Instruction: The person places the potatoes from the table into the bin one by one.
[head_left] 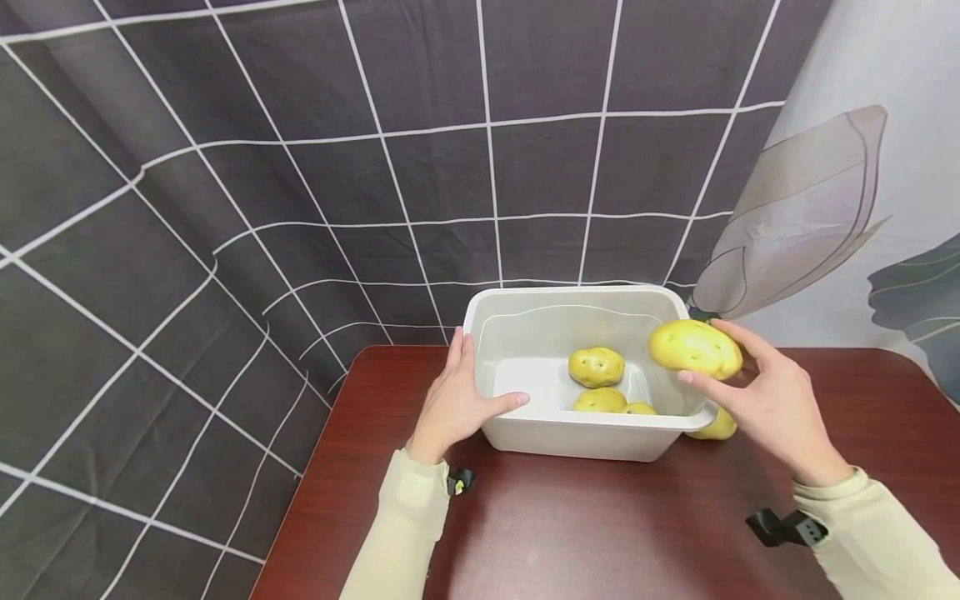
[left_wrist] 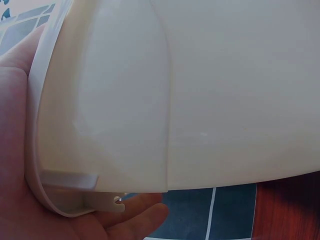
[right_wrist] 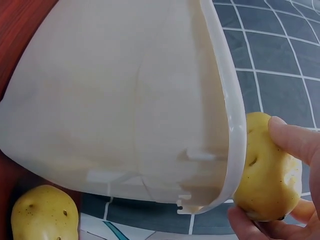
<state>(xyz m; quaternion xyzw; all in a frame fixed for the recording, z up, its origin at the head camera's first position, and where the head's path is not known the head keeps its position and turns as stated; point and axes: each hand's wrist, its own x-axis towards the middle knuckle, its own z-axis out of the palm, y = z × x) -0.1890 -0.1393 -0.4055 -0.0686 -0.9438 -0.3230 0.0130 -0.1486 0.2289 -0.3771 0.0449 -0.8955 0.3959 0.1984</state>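
A white plastic bin [head_left: 585, 437] sits on the table, with three yellow potatoes visible inside, one of them the upper potato [head_left: 596, 367]. My left hand [head_left: 455, 400] grips the bin's left end, thumb over the front rim and fingers along the outer side. In the left wrist view the bin's wall [left_wrist: 200, 100] fills most of the picture. My right hand [head_left: 776, 400] holds another potato [head_left: 693, 348] between thumb and fingers, at the bin's right rim. On the table beside the bin's right end lies a potato [right_wrist: 45, 215], partly hidden in the head view.
The reddish-brown table [head_left: 570, 525] extends in front and to both sides. Behind it hangs a dark curtain [head_left: 435, 183] with a white grid, and at the right a pale curtain [head_left: 915, 100] with leaf shapes. Each wrist carries a small black device [head_left: 787, 528].
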